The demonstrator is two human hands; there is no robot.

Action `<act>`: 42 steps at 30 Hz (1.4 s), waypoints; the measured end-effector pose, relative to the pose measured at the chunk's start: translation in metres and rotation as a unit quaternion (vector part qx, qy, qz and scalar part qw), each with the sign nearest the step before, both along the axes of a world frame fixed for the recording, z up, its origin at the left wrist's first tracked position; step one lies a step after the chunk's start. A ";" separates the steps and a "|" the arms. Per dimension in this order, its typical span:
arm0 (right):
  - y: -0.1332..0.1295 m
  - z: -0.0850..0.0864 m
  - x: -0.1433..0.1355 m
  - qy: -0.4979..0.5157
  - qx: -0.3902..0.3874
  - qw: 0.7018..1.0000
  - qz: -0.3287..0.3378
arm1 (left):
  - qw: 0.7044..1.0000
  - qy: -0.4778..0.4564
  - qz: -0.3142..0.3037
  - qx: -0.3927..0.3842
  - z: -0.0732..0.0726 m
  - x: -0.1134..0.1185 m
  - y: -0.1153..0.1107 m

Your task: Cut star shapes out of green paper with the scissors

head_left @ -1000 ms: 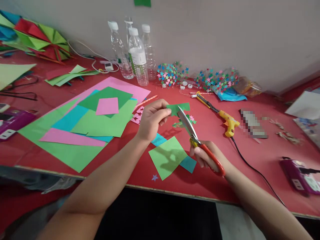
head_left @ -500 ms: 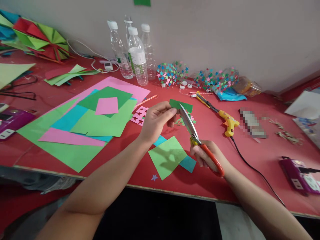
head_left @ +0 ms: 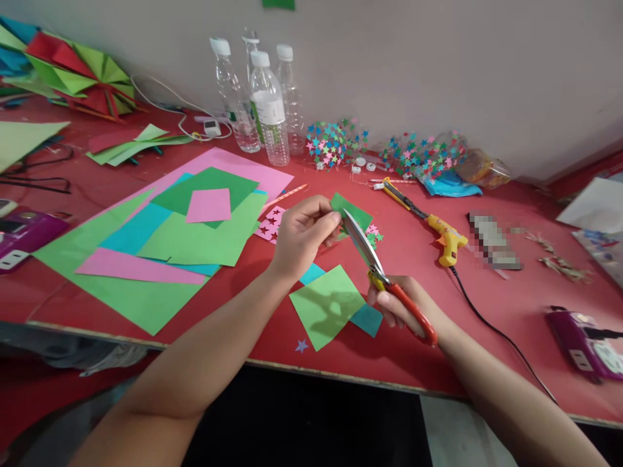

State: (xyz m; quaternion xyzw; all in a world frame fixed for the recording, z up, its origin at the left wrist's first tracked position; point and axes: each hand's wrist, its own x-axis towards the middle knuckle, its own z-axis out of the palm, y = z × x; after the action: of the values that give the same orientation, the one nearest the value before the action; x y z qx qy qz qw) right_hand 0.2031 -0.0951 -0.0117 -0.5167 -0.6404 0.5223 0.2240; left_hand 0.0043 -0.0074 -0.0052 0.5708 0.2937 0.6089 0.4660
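Pinched in my left hand point(head_left: 306, 237) is a small piece of dark green paper point(head_left: 354, 209), held above the table. My right hand point(head_left: 402, 305) grips red-handled scissors point(head_left: 364, 250), whose blade tips lie against the green paper near my left fingertips. Beneath the hands, a light green paper square point(head_left: 326, 305) rests across a blue paper strip point(head_left: 367, 319). Small cut paper stars point(head_left: 374, 235) lie behind the blades. Beside my left hand is a pink paper with star shapes point(head_left: 269, 226).
Layered coloured sheets point(head_left: 146, 298) cover the left of the red table point(head_left: 491, 311). Several plastic bottles point(head_left: 270, 117) stand by the wall, near star-filled clusters point(head_left: 335, 143). A yellow glue gun point(head_left: 448, 240) and a purple power strip point(head_left: 579, 337) are at right; a blue star point(head_left: 302, 346) lies near the front edge.
The green paper has turned and tilted between my left fingers. The scissors have shifted slightly left, and more of the small stars behind them shows.
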 end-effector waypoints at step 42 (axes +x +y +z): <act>0.002 -0.001 0.003 0.003 -0.010 1.000 -0.011 | 0.999 0.037 -0.028 -0.021 0.003 -0.009 0.007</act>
State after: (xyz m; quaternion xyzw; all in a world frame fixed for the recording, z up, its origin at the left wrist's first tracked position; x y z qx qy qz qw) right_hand 0.2061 -0.0933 -0.0131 -0.5245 -0.6286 0.5277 0.2264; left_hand -0.0045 -0.0005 -0.0020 0.5911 0.3079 0.5674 0.4836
